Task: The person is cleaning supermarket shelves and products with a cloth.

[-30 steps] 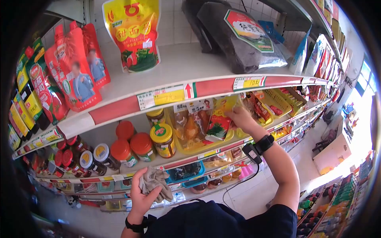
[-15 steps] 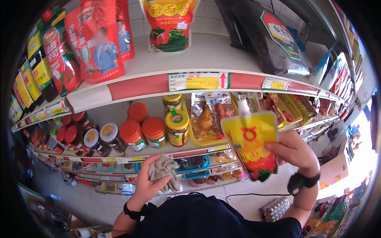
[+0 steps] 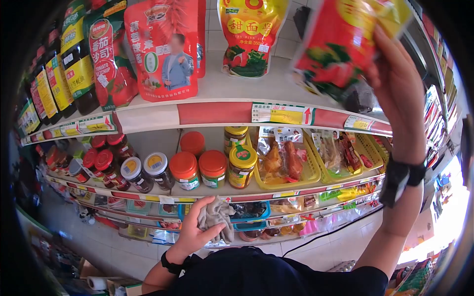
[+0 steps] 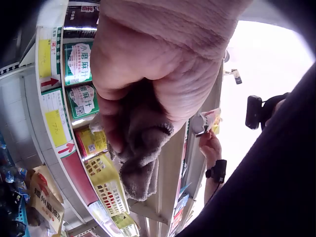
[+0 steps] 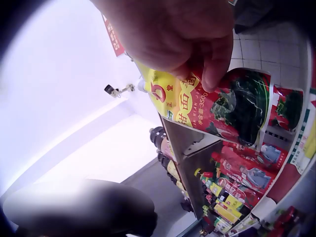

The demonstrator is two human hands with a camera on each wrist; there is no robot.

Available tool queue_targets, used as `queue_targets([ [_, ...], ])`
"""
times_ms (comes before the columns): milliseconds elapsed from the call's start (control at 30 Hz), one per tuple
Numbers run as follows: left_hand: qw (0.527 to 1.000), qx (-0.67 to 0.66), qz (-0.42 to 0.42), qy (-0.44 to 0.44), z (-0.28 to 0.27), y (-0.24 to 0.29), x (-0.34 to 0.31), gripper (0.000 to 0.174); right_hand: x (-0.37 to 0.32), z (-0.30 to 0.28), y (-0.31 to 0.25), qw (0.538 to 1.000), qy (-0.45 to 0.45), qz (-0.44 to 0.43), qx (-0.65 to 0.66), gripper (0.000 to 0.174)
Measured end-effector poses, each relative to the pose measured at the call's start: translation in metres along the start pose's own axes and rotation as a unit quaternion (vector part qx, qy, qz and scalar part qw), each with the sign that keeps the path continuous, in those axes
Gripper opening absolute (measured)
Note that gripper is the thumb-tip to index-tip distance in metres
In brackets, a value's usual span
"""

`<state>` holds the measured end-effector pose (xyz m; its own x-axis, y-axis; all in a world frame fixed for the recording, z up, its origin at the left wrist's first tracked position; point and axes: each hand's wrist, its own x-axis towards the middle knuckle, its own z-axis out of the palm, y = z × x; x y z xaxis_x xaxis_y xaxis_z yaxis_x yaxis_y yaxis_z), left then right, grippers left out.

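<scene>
My right hand [image 3: 395,81] pinches a red and yellow pouch of sweet bean sauce [image 3: 340,47] by its side, held up in front of the upper shelf at the right. In the right wrist view the thumb and fingers grip this pouch [image 5: 212,106], its green base tilted toward the shelf. A matching pouch [image 3: 251,39] stands upright on the upper shelf, left of the held one. Low in front of the shelves, my left hand [image 3: 195,232] grips a crumpled grey cloth [image 3: 217,219]; the left wrist view shows the cloth [image 4: 143,158] bunched under the fingers.
Red sauce pouches [image 3: 163,59] and dark bottles [image 3: 79,64] line the upper shelf's left side. Below stand jars with orange lids [image 3: 183,165] and yellow baskets [image 3: 316,172] of packaged food. The upper shelf's edge [image 3: 212,112] carries price tags.
The right hand has taken the pouch out of the yellow basket and raised it to upper-shelf height. The left hand keeps the cloth low, and the head view has shifted.
</scene>
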<state>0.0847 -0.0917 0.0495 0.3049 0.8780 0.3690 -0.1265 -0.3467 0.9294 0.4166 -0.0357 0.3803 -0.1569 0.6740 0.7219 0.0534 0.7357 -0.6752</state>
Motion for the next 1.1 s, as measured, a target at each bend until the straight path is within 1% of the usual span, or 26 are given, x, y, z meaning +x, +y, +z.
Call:
queue_targets([
  [67,0.998,0.055,0.015,0.013,-0.006,-0.002,-0.003,0.065,0.021,0.021,0.014,0.999,0.018,0.033,-0.013,0.028],
  [100,0.998,0.056,0.015,0.013,-0.008,0.000,-0.004,0.065,0.026,0.038,0.017,0.999,0.018,0.032,-0.013,0.028],
  [167,0.998,0.049,0.023,0.026,-0.010,0.003,-0.006,0.065,0.031,0.066,0.024,0.996,-0.014,0.092,-0.004,0.030],
  [200,0.998,0.050,0.023,0.026,-0.011,0.002,-0.006,0.065,0.033,0.071,0.028,0.996,-0.014,0.092,-0.003,0.030],
  [267,0.999,0.027,0.022,0.040,-0.013,0.000,-0.009,0.065,0.034,0.077,0.039,0.978,-0.127,0.163,-0.017,0.038],
  [333,0.998,0.027,0.025,0.045,-0.016,0.001,-0.010,0.065,0.035,0.079,0.043,0.977,-0.120,0.175,-0.008,0.038],
  [400,0.998,0.025,0.024,0.050,-0.017,0.002,-0.011,0.065,0.037,0.073,0.041,0.972,-0.133,0.192,-0.016,0.038],
  [433,0.998,0.038,0.026,0.049,-0.018,0.003,-0.010,0.065,0.036,0.073,0.040,0.971,-0.135,0.195,-0.014,0.038],
  [500,0.997,0.049,0.026,0.049,-0.018,0.004,-0.009,0.065,0.031,0.073,0.039,0.976,-0.130,0.163,-0.065,0.038],
  [533,0.998,0.049,0.016,0.048,-0.018,0.005,-0.009,0.065,0.030,0.072,0.039,0.975,-0.128,0.172,-0.061,0.038],
  [600,0.997,0.049,0.027,0.045,-0.016,0.006,-0.006,0.065,0.026,0.068,0.037,0.982,-0.104,0.130,-0.090,0.033],
  [633,0.997,0.052,0.030,0.043,-0.017,0.002,-0.006,0.066,0.022,0.078,0.024,0.973,-0.025,0.220,-0.071,0.036],
  [667,0.998,0.051,0.017,0.035,-0.016,0.003,-0.005,0.066,0.019,0.070,0.026,0.981,-0.029,0.169,-0.090,0.036],
  [733,0.994,0.096,0.040,0.043,-0.015,0.006,-0.004,0.068,-0.002,0.072,0.019,0.987,0.011,0.025,-0.157,0.034],
  [767,0.991,0.114,0.056,0.041,-0.016,0.006,-0.003,0.069,-0.015,0.070,0.013,0.987,0.034,-0.019,-0.156,0.035],
  [800,0.993,0.109,0.044,0.032,-0.015,0.009,-0.002,0.069,-0.029,0.067,0.011,0.984,0.055,-0.062,-0.157,0.036],
  [833,0.992,0.111,0.051,0.037,-0.013,0.013,0.000,0.069,-0.042,0.057,0.012,0.984,0.060,-0.048,-0.161,0.036],
  [867,0.991,0.112,0.059,0.044,-0.011,0.017,0.002,0.069,-0.056,0.039,0.014,0.969,0.009,-0.038,-0.245,0.031],
  [900,0.988,0.132,0.077,0.037,-0.010,0.021,0.003,0.068,-0.070,0.022,0.015,0.945,-0.046,-0.029,-0.324,0.028],
  [933,0.988,0.129,0.072,0.036,-0.005,0.019,0.006,0.068,-0.080,0.021,0.016,0.912,-0.102,-0.025,-0.397,0.025],
  [967,0.990,0.108,0.086,0.022,0.000,0.017,0.010,0.068,-0.102,0.034,0.025,0.950,-0.077,0.027,-0.302,0.025],
  [1000,0.991,0.088,0.100,0.010,0.004,0.016,0.013,0.068,-0.125,0.055,0.037,0.975,-0.051,0.077,-0.201,0.024],
  [1033,0.987,0.124,0.107,-0.008,0.007,0.010,0.015,0.068,-0.142,0.055,0.051,0.977,-0.080,0.101,-0.172,0.022],
  [1067,0.986,0.129,0.105,-0.002,0.011,0.007,0.018,0.068,-0.161,0.051,0.074,0.978,-0.099,0.127,-0.131,0.017],
  [1100,0.983,0.151,0.097,-0.036,0.017,0.006,0.020,0.071,-0.183,0.049,0.102,0.979,-0.097,0.111,-0.142,0.016],
])
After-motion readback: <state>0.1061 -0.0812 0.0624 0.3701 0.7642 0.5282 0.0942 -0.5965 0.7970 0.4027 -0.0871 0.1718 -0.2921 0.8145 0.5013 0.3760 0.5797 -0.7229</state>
